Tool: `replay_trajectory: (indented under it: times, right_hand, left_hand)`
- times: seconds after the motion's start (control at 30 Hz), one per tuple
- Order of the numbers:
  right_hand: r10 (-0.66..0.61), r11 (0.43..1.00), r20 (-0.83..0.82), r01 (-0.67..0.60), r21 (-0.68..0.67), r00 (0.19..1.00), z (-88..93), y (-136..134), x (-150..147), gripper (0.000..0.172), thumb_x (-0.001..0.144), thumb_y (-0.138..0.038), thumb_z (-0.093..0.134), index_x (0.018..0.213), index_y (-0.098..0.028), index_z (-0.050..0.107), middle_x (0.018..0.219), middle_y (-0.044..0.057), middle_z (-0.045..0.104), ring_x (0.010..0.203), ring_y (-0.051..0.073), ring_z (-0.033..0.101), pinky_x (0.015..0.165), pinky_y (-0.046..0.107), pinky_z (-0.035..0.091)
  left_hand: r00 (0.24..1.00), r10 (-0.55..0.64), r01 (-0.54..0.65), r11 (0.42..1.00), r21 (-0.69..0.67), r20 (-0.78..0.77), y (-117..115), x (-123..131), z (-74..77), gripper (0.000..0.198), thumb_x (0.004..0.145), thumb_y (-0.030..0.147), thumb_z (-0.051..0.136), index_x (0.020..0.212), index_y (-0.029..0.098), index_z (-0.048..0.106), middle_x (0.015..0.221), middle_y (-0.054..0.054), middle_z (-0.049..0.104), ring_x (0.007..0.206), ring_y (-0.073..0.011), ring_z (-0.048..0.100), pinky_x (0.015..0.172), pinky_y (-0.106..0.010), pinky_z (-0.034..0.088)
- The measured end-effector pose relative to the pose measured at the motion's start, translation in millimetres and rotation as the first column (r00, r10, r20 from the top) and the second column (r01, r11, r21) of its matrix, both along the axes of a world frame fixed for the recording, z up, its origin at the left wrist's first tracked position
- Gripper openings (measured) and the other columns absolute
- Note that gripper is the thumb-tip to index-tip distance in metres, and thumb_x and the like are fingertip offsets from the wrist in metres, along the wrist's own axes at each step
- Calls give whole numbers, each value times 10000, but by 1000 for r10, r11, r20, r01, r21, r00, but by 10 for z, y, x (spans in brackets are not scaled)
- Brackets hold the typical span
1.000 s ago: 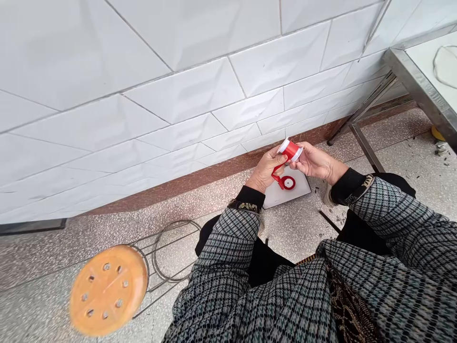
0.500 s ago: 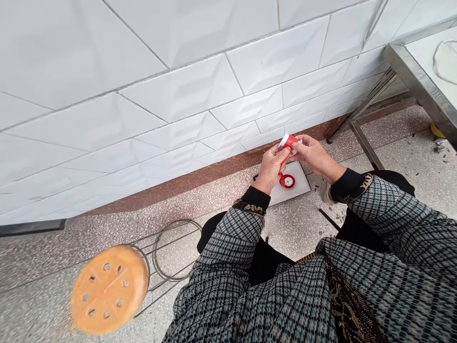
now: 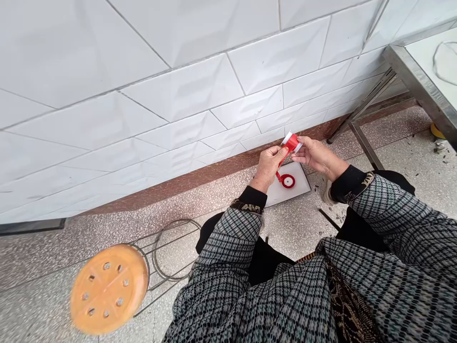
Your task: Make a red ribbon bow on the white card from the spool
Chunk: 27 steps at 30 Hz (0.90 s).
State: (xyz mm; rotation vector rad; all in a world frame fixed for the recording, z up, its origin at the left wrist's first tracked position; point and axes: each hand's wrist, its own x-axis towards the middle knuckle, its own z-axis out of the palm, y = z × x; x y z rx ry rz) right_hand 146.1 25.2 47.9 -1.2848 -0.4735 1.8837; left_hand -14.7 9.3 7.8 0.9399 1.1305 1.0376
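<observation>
A white spool wound with red ribbon [image 3: 292, 142] is held up in front of me, tilted. The fingers of my right hand [image 3: 319, 155] grip its right rim. My left hand [image 3: 267, 166] pinches the red ribbon strip [image 3: 283, 159] that comes off the spool, and its tail hangs below the fingers. Under my hands, a flat red ring with a white centre [image 3: 287, 181] rests on a white rectangular board or lid [image 3: 302, 183] on the floor. The hanging tail meets or overlaps the ring; I cannot tell whether they are joined.
An orange round stool [image 3: 110, 290] with holes and metal wire legs [image 3: 171, 281] lies on its side at lower left. A metal-framed table [image 3: 417, 78] stands at right. White wall tiles [image 3: 200, 90] rise close ahead. Small dark bits litter the speckled floor [image 3: 400, 147].
My hands have drawn slightly apart, left hand moving left and right hand right. More of the spool and its right white rim now shows, with a stretch of ribbon between spool and left hand.
</observation>
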Motion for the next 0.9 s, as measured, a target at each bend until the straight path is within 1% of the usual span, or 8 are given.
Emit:
replay_trajectory:
  times: [0.23,0.37,0.47,0.6,0.67,0.77,0.83,0.9]
  right_hand:
    - [58,997,-81,-62,-47,995,32,4,3,208,1085,-194,512,962,-165,678,744,54,737,578,129,684,554,194,620]
    - [78,991,-148,-93,-93,986,14,15,20,190,1077,-214,514,990,-159,674,762,57,738,579,123,686,546,176,618]
    - [134,978,-246,-169,-127,960,-16,10,42,177,1070,-252,525,1025,-147,660,749,58,727,586,124,693,542,163,618]
    - [212,948,-383,-284,-141,899,-35,-11,50,238,1081,-333,516,1041,-134,641,718,50,693,563,109,668,489,126,581]
    - [247,944,-340,-304,-128,907,-26,-26,40,300,1096,-386,495,1019,-138,646,729,64,694,569,114,662,488,139,585]
    - [251,967,-95,-253,-5,963,-6,-57,23,291,1076,-431,580,982,-165,650,840,94,730,655,144,696,545,202,628]
    - [173,973,92,-185,140,981,-7,-79,13,172,1005,-334,719,964,-189,635,911,66,731,730,145,703,604,217,641]
    - [104,958,210,-155,243,972,-25,-97,4,173,931,-209,790,950,-200,619,909,23,706,778,133,689,655,212,638]
  left_hand:
    - [990,-13,34,989,-147,139,16,0,18,482,676,533,941,780,162,651,503,92,472,409,-23,294,417,-214,175]
    - [965,-7,40,992,-120,261,23,-13,53,579,594,487,1003,953,146,703,589,73,581,416,-10,347,415,-205,224]
    - [939,-81,128,985,-120,334,14,-39,44,673,564,504,1013,1050,147,714,617,60,604,406,-17,360,389,-206,206]
    - [914,-121,184,974,-130,388,-6,-50,-15,655,573,529,1003,1018,151,706,613,45,602,420,-27,393,388,-189,205]
    - [916,-98,159,979,-129,388,-6,-37,-43,641,566,568,994,945,147,695,594,44,589,414,-24,380,389,-188,202]
    - [935,-16,68,988,-136,355,10,-11,-60,630,565,605,980,879,150,680,543,71,524,398,-18,335,390,-198,187]
    - [948,41,5,990,-144,315,23,6,-51,605,576,592,979,866,157,674,508,97,460,390,-15,287,392,-207,172]
    - [956,67,-26,989,-147,285,31,25,-33,593,576,579,983,853,159,668,493,108,430,390,-15,263,394,-213,160]
